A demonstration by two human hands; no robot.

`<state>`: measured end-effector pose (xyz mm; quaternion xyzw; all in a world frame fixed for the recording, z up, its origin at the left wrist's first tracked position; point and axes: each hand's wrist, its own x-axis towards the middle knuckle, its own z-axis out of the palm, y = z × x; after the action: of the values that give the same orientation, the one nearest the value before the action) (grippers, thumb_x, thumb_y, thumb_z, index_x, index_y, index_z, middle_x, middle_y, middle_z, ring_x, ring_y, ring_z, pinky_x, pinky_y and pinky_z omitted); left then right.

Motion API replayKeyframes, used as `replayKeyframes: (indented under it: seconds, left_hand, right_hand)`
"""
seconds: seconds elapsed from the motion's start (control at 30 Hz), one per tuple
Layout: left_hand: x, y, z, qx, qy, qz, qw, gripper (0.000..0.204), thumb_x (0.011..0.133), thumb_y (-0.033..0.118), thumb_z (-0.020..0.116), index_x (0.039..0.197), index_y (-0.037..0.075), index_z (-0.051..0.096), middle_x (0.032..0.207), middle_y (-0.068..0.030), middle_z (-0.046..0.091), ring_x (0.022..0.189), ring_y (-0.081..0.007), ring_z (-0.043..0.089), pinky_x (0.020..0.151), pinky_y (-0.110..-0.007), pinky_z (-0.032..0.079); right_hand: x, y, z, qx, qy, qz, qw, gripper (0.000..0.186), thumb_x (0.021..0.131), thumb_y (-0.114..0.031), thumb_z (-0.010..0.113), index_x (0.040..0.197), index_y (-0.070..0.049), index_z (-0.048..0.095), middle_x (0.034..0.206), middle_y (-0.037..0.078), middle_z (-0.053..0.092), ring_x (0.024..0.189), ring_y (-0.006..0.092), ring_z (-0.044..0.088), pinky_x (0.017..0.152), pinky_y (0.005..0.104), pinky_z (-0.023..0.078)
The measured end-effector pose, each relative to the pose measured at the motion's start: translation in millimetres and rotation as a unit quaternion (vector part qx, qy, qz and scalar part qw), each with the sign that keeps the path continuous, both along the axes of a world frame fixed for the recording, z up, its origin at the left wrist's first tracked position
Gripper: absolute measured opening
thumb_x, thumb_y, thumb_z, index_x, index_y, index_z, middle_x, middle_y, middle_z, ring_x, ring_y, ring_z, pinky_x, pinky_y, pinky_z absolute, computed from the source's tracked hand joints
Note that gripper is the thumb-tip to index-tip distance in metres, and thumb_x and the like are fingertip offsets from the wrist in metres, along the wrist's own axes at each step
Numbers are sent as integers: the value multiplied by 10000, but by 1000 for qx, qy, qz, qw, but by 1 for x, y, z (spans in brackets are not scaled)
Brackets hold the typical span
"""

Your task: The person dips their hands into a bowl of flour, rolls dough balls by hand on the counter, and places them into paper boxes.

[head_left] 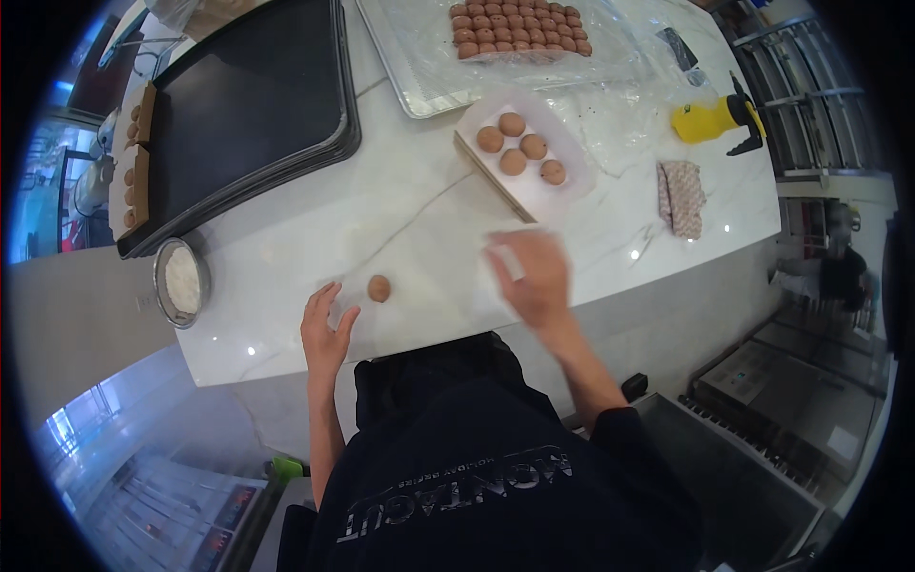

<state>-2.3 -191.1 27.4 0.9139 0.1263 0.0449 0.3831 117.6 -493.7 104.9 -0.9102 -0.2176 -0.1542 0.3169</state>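
Observation:
A single brown dough ball (378, 288) rests on the white marbled table near its front edge. Just left of it, my left hand (327, 329) is open, thumb and fingers apart, not touching the ball. My right hand (534, 276) is over the table to the right, smeared by motion. A whitish patch shows between its thumb and fingers, and I cannot make out whether it is a held thing or the tabletop. Beyond this hand, several brown dough balls (513, 162) lie on pale paper in a shallow box (496, 181).
A metal bowl (204, 282) of white powder stands at the left edge. Behind it lie stacked black trays (248, 105). Farther back, a pale tray (405, 103) bears plastic-covered rows of balls (519, 29). A yellow spray bottle (705, 121) and a patterned cloth (681, 197) are right.

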Motion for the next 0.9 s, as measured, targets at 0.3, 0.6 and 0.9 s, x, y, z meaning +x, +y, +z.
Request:
replayKeyframes:
  seconds: [0.3, 0.6, 0.9]
  left_hand:
    - [-14, 83, 14, -158, 33, 18, 987, 321, 886, 131, 724, 1191, 50, 668, 1103, -103, 694, 911, -214, 673, 794, -320, 539]
    - [11, 65, 22, -747, 73, -2, 661, 733, 999, 630, 383, 1428, 39, 444, 1428, -162, 506, 1243, -293, 547, 1033, -415, 454]
    - [43, 40, 88, -891, 62, -145, 425, 969, 913, 782, 326, 1507, 17, 288, 1576, -215, 265, 1446, -355, 281, 1188, -478, 230]
  right_hand:
    - [-70, 151, -115, -111, 47, 91, 989, 323, 791, -144, 756, 1094, -89, 660, 1141, 88, 640, 1063, 302, 602, 884, 381, 510]
    - [-99, 234, -8, 205, 25, 49, 977, 247, 773, -50, 782, 1005, -51, 698, 996, 99, 678, 843, 243, 663, 721, 336, 541]
    - [-98, 267, 53, 70, -48, 23, 996, 487, 968, -275, 454, 1361, -7, 557, 1445, 188, 514, 1413, 397, 379, 1152, 634, 71]
